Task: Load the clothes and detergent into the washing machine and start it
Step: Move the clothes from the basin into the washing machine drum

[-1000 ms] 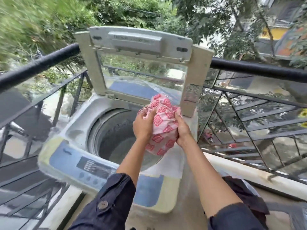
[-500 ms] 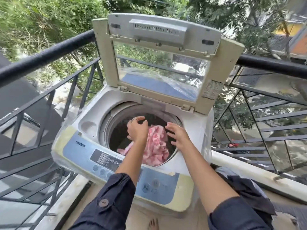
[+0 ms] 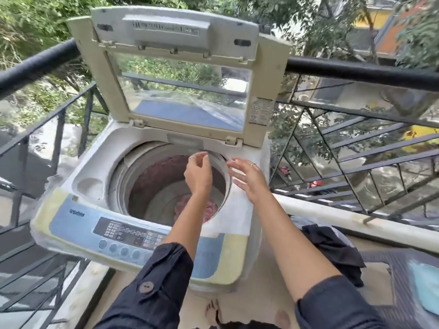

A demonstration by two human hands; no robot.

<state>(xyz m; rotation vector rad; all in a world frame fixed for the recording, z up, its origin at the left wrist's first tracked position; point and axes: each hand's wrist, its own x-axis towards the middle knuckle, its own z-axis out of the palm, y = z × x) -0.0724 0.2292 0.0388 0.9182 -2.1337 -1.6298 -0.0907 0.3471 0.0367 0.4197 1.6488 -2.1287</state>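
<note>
- The left hand point(image 3: 198, 175) hangs over the open drum point(image 3: 152, 184) with its fingers loosely curled, thumb and forefinger close together. It holds nothing.
- The right hand point(image 3: 248, 180) is just beside the left, over the drum's right rim. Its fingers are straight and spread, and it is empty. It is slightly blurred.
- The hands are near each other but do not touch. Each has a ring on one finger.
- The pink cloth point(image 3: 210, 207) lies at the bottom of the drum, below the left wrist and well clear of both hands. The left forearm partly hides it.
- The washer point(image 3: 95, 160) sits under both hands, with its top in plastic wrap.
- The lid point(image 3: 260, 74) stands upright just beyond the fingertips, with greenery showing through its window.
- The panel point(image 3: 128, 231) runs along the near edge, below and left of the left forearm. Its lettering is too small to read.
- Dark clothes point(image 3: 332, 245) are heaped to the right of the right forearm, beside the washer.
- A black railing point(image 3: 356, 71) runs behind the lid, on both sides of the hands.
- Both forearms come out of dark rolled sleeves, and the left sleeve point(image 3: 154, 288) has a button.
- A bare foot point(image 3: 212, 312) shows on the floor between the elbows.
</note>
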